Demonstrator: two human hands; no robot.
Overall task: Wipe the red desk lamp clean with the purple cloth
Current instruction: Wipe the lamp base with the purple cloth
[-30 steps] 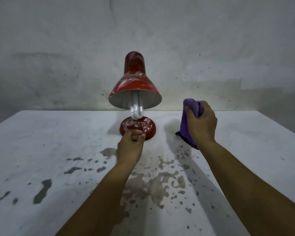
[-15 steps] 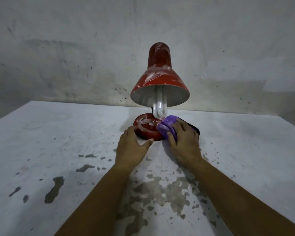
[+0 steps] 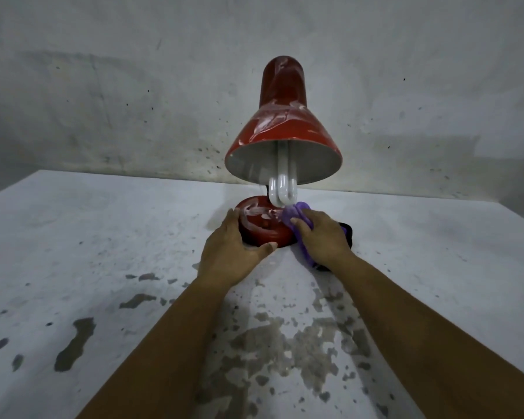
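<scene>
on table (image 3: 103,237) — lamp (image 3: 283,128) upright, shade toward viewer

We see the red desk lamp (image 3: 285,128) as glossy painted metal, smeared with whitish streaks. Under our right fingers (image 3: 307,220) the purple cloth (image 3: 292,214) looks soft and matt. The white table (image 3: 103,237) is rough, its coating flaked away in grey patches.

Both forearms stretched forward, left hand (image 3: 233,252) cupped around the lamp base (image 3: 263,228), thumb along its front, right hand (image 3: 322,237) pressing the cloth (image 3: 294,214) onto it
</scene>
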